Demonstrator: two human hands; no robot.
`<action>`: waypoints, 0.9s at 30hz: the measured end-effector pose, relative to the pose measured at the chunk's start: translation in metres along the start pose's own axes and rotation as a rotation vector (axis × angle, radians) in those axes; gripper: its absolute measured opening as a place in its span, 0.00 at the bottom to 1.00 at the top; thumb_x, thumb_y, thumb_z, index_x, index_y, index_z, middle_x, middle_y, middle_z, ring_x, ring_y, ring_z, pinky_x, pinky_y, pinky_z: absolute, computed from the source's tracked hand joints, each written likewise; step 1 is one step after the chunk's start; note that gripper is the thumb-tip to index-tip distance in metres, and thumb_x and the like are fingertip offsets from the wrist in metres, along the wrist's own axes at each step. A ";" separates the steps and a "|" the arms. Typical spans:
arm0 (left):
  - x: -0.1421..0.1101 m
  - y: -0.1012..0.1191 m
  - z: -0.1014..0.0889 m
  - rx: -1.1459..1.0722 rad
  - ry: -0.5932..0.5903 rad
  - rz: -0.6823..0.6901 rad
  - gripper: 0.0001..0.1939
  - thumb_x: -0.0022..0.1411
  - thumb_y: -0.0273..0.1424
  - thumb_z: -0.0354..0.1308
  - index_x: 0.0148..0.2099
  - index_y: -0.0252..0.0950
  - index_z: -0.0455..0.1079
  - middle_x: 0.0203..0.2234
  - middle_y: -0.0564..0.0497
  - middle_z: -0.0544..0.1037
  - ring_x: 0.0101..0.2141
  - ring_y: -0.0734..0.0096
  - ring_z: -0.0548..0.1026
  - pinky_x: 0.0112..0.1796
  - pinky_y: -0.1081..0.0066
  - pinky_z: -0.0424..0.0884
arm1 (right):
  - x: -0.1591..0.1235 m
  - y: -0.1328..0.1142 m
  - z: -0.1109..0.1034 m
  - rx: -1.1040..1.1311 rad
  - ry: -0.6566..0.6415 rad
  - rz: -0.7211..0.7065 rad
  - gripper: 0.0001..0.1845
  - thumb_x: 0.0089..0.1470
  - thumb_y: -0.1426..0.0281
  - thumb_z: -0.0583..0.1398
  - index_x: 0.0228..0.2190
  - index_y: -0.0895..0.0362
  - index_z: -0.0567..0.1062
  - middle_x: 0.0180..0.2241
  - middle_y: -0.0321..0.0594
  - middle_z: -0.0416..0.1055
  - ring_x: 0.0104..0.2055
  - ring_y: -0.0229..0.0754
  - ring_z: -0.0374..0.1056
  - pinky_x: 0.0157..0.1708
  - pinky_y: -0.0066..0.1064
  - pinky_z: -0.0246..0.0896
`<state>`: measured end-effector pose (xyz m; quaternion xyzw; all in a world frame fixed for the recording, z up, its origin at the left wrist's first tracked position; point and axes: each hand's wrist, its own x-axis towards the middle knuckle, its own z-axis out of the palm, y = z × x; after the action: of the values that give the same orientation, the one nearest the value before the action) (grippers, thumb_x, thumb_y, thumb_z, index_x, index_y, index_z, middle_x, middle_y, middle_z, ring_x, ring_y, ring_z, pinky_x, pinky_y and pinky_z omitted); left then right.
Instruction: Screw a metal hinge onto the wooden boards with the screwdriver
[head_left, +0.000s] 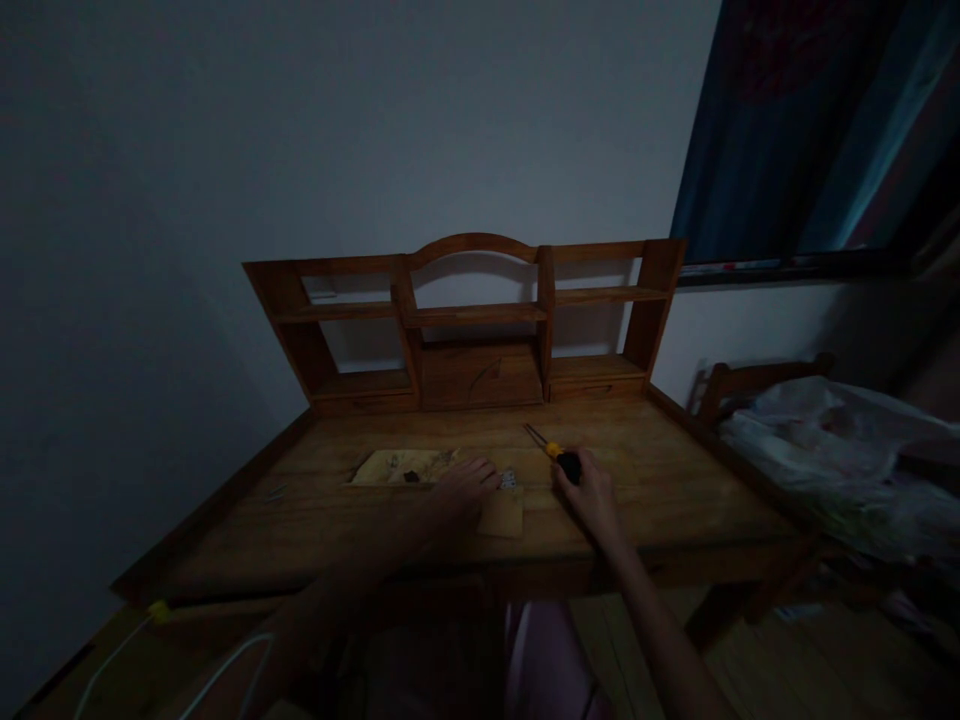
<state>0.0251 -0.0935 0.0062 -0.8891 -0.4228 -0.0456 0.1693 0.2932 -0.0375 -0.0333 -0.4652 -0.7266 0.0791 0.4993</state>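
Observation:
My right hand [589, 487] is wrapped round a screwdriver [554, 450] with a black and yellow handle. Its thin shaft points up and left, over the wooden desk top. To the left, my left hand [469, 481] lies low on the desk with its fingers fairly stretched out. Its fingertips are beside a small pale patterned piece [508, 479]; whether they touch it is too dark to tell. A light square piece [501, 512] lies just in front of that. Behind my left hand is a long pale strip with dark stains [405, 466], partly covered by the hand.
A wooden shelf unit [480, 318] stands along the back of the desk [660, 500]. Small pale bits [276, 492] lie on the left. At the right, a chair [765, 372] bears a clear plastic bag [847, 450]. A white cable [112, 655] runs at lower left.

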 end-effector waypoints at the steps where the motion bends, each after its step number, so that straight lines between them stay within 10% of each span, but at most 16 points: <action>1: -0.001 0.000 0.001 -0.013 0.002 -0.002 0.12 0.65 0.19 0.50 0.48 0.35 0.68 0.43 0.46 0.73 0.45 0.64 0.69 0.48 0.64 0.66 | 0.000 0.000 0.000 -0.004 -0.007 0.005 0.16 0.56 0.60 0.56 0.43 0.56 0.71 0.40 0.47 0.74 0.42 0.49 0.71 0.42 0.40 0.65; 27: -0.004 0.006 0.000 -0.049 -0.031 -0.012 0.13 0.67 0.22 0.49 0.52 0.35 0.67 0.45 0.45 0.71 0.45 0.64 0.68 0.48 0.64 0.66 | -0.002 -0.005 -0.002 -0.093 -0.073 -0.050 0.15 0.57 0.65 0.55 0.46 0.57 0.68 0.43 0.48 0.71 0.45 0.49 0.68 0.46 0.38 0.62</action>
<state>0.0270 -0.0995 0.0034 -0.8910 -0.4294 -0.0434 0.1408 0.2918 -0.0422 -0.0311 -0.4664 -0.7588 0.0494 0.4520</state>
